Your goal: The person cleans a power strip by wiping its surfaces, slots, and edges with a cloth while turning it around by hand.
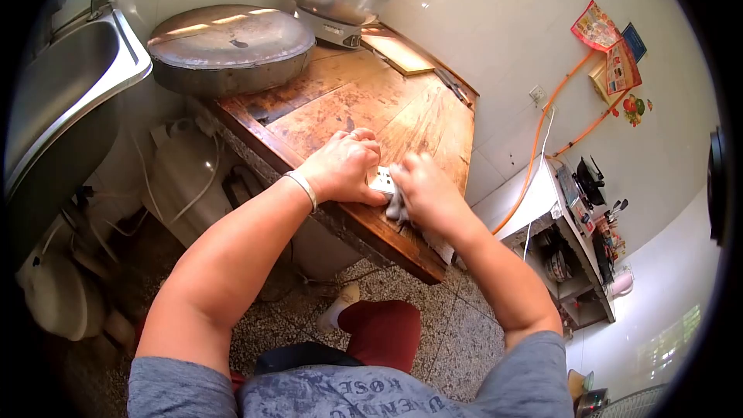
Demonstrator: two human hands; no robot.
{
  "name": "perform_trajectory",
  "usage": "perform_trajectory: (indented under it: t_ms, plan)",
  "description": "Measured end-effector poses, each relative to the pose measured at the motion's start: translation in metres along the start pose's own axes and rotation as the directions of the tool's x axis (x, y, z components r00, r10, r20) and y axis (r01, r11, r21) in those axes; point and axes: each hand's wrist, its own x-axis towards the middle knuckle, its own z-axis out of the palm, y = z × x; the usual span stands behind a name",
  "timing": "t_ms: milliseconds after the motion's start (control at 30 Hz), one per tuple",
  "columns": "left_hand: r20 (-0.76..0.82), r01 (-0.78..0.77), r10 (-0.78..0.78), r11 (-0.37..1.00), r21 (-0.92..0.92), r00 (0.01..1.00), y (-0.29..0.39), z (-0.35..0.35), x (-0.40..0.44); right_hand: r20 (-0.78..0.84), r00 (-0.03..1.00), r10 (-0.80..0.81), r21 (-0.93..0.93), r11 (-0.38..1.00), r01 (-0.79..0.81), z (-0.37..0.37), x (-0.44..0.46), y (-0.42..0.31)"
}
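Note:
My left hand point(346, 166) is closed around a white block with dark slots, which looks like a power strip point(381, 180), near the front edge of the wooden table point(340, 112). Only part of the strip shows between my hands. Bunched in my right hand point(426, 192) is a grey cloth point(397, 207), pressed against the strip's right end. The fingers of that hand are curled and partly blurred.
Behind my hands stand a large round lidded pan point(232, 46) and an electric cooker point(333, 11). A thin board point(398, 50) lies along the wall side. The steel sink point(77, 85) is at left; an orange hose point(534, 159) runs down the right wall to a cluttered counter point(542, 186).

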Motion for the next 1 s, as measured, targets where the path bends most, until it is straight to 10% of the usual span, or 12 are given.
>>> perform_trajectory:
  t_ms: [500, 867, 1000]
  plan:
    - [0.036, 0.016, -0.015, 1.000, -0.011, 0.999, 0.003, -0.005, 0.003, -0.149, 0.989, 0.022, -0.023, 0.999, -0.026, 0.009, -0.024, -0.015]
    - [0.042, 0.026, -0.026, 1.000, -0.008, 0.999, 0.003, 0.000, 0.002, 0.164, 0.967, 0.195, 0.185, 0.957, -0.225, 0.015, 0.002, 0.040]
    - [0.002, 0.031, -0.031, 0.999, -0.013, 1.000, -0.004, 0.000, 0.000, -0.071, 0.997, 0.021, 0.178, 0.984, -0.008, 0.015, 0.015, 0.005]
